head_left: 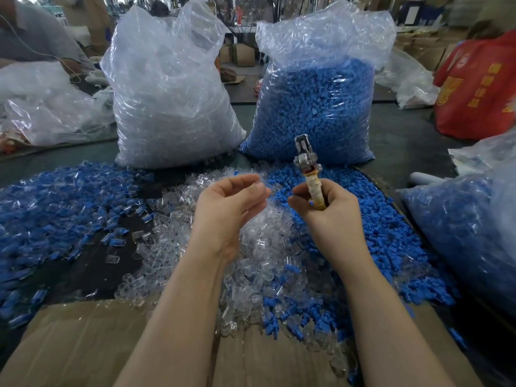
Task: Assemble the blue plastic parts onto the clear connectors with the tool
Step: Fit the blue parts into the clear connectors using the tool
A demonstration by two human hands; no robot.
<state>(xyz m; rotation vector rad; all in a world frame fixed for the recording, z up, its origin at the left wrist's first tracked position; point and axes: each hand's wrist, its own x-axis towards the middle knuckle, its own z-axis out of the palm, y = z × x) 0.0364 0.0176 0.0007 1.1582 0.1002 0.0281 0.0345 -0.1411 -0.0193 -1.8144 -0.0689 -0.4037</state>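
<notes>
While the right hand (324, 208) grips the tool (310, 174), the left hand (229, 208) hovers loosely curled.

Factory packing floor: bulk part sacks (312, 107), cartons (243, 54).

Cluttered warehouse, stacked cardboard boxes (244, 54)

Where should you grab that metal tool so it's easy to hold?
Grip the tool by its wrapped handle, coming from below, as the right hand does now with fingers curled round it. The handle is the long, padded lower part, and the tool stands nearly upright, so a low grip leaves the metal head free on top. That head looks hinged and bare, probably a poorer place for fingers.
</notes>
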